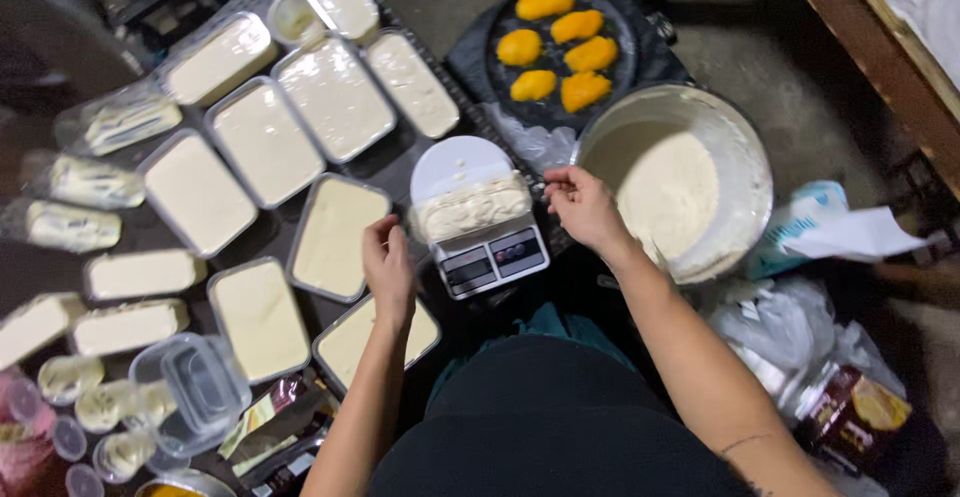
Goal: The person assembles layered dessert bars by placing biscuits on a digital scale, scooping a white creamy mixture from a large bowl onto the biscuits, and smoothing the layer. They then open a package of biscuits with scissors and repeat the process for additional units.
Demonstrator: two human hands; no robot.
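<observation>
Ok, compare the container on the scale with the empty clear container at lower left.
The container on the scale is heaped with pale cream mixture; the empty clear container holds nothing. The first sits on the kitchen scale, between the left hand and right hand; the second sits away from both hands, among small cups. Both are rectangular and of similar kind.
</observation>
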